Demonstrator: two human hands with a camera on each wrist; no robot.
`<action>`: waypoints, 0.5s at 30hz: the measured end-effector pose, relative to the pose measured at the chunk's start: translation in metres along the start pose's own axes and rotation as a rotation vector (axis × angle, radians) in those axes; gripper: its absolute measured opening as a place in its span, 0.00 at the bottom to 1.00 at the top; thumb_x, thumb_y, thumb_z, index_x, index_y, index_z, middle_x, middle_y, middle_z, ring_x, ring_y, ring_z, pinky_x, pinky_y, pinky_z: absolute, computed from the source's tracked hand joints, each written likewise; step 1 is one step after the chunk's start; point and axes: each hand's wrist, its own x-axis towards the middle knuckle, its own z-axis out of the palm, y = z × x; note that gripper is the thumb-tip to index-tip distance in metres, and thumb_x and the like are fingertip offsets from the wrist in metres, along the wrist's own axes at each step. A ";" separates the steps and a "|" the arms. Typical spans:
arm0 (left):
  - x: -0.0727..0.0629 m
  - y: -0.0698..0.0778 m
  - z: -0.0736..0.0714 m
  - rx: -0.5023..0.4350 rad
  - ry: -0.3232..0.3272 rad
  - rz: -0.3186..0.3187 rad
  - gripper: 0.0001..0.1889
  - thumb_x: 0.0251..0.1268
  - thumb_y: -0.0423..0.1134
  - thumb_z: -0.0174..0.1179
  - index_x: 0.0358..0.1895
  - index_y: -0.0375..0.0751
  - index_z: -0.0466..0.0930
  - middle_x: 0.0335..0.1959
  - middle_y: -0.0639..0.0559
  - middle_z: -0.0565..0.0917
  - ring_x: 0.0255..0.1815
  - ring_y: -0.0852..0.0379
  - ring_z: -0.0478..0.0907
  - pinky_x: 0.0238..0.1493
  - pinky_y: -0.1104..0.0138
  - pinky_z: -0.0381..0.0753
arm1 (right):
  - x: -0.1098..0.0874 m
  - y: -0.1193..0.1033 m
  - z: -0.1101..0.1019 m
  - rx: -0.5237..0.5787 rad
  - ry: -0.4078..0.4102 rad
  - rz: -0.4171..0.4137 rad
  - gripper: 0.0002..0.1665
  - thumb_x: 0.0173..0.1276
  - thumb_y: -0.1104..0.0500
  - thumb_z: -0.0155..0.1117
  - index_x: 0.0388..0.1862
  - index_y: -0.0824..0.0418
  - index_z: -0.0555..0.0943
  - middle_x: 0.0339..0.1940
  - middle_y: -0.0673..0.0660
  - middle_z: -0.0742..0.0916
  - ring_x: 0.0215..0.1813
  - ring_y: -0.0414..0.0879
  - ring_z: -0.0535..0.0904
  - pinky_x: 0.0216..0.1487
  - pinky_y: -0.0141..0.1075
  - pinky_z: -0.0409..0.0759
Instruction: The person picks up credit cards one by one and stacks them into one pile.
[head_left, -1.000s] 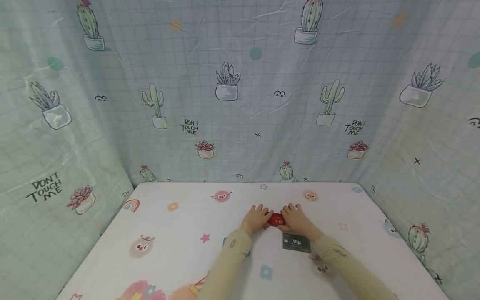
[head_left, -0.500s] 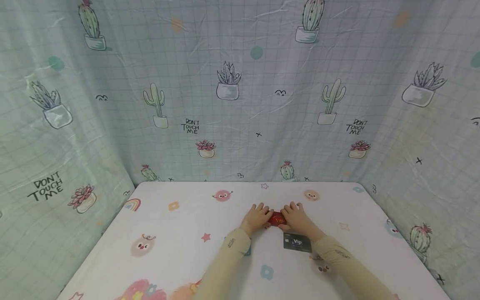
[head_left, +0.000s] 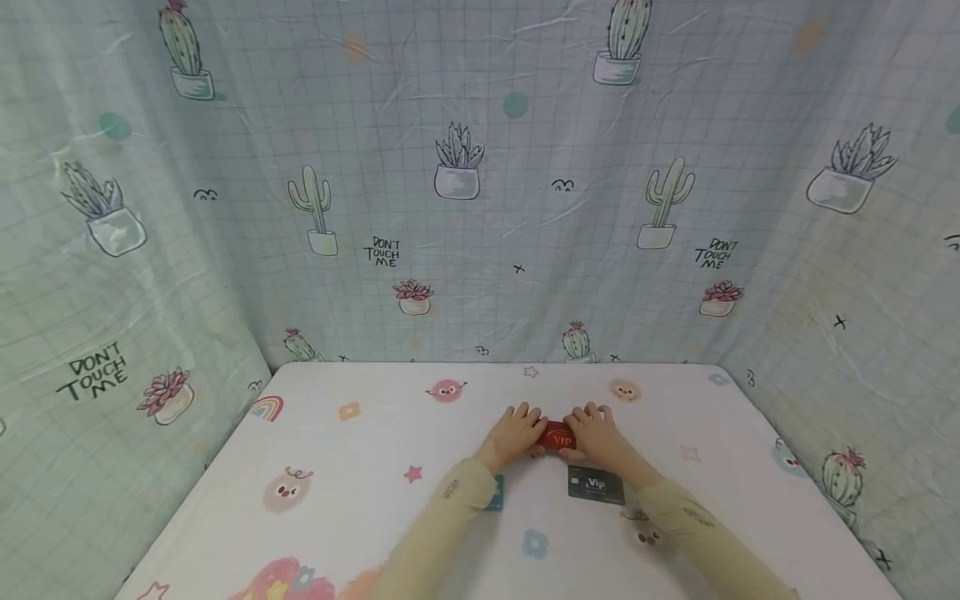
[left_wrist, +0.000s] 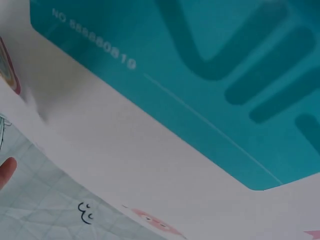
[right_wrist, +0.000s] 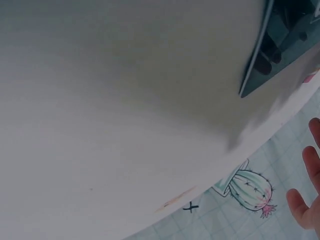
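Observation:
A small red card [head_left: 557, 437] marked VIP is held flat between my two hands in the head view. My left hand [head_left: 516, 432] pinches its left end, and the fingers of my right hand [head_left: 595, 434] pinch the right end. Just below the right hand lies a black Vip card [head_left: 596, 485]. A teal card [head_left: 497, 493] peeks out beside the left sleeve, which hides the rest of it. The left wrist view shows this teal card [left_wrist: 135, 85] close up, with a number printed on it. In the right wrist view the black card's corner [right_wrist: 280, 55] appears at upper right.
All three cards are on or over a white table [head_left: 352, 467] printed with cartoon faces, stars and flowers. A cactus-patterned cloth [head_left: 517, 208] hangs at the back and along both sides.
The left forearm has shifted left, uncovering more of the teal card's right end. Both hands stay on the red card, which has barely moved; the whole head view drifts slightly.

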 end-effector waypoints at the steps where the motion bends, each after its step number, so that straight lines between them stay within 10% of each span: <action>1: -0.001 0.000 -0.001 -0.002 0.002 0.000 0.27 0.58 0.60 0.47 0.58 0.52 0.68 0.51 0.56 0.73 0.50 0.58 0.67 0.51 0.64 0.71 | -0.001 0.000 -0.001 0.003 0.009 -0.003 0.34 0.49 0.33 0.60 0.42 0.59 0.75 0.37 0.54 0.78 0.40 0.50 0.67 0.45 0.51 0.68; 15: -0.010 0.000 -0.010 -0.035 0.059 0.033 0.24 0.58 0.58 0.51 0.54 0.51 0.71 0.47 0.56 0.74 0.45 0.59 0.67 0.47 0.66 0.71 | -0.008 -0.007 -0.015 0.109 -0.008 0.049 0.35 0.47 0.33 0.61 0.44 0.57 0.74 0.37 0.53 0.77 0.43 0.48 0.65 0.49 0.51 0.65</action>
